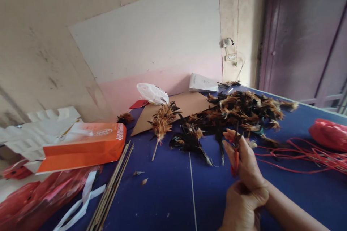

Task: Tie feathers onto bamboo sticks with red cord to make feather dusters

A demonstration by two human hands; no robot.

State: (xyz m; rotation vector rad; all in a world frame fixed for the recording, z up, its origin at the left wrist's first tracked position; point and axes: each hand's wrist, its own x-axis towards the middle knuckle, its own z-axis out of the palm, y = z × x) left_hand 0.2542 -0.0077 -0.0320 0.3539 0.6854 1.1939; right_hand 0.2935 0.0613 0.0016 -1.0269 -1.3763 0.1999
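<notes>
One stick (162, 124) wears a thick, fluffy coat of feathers at its top, so that one looks done, or close to it. It lies at ten o'clock from the right hand (244, 158), with its plain end poking out. The bare sticks (112, 186) lie between eight and nine o'clock, long, thin and straight, and look untouched. The big pile (246, 110) of loose feathers sits at twelve o'clock, messy and soft, brown and black, so I think much is left to do. A small bunch (192, 142) lies just past nine o'clock, with shiny black feathers spread out like a fan.

The right hand has its fingers bent round scissors (235, 162) with smooth red handles and dark blades. The blades blur into the dark feathers, so I cannot tell how wide they are. The left hand (240, 207) is curled up against the right wrist. Its inside is hidden, so I cannot tell if it has hold of anything.

At three o'clock, red string (303, 155) lies in thin, loopy strands, near a crinkly red bundle (328, 135). Flat brown card (191, 101) lies between ten and eleven o'clock. The table (162, 202) is blue and smooth.
</notes>
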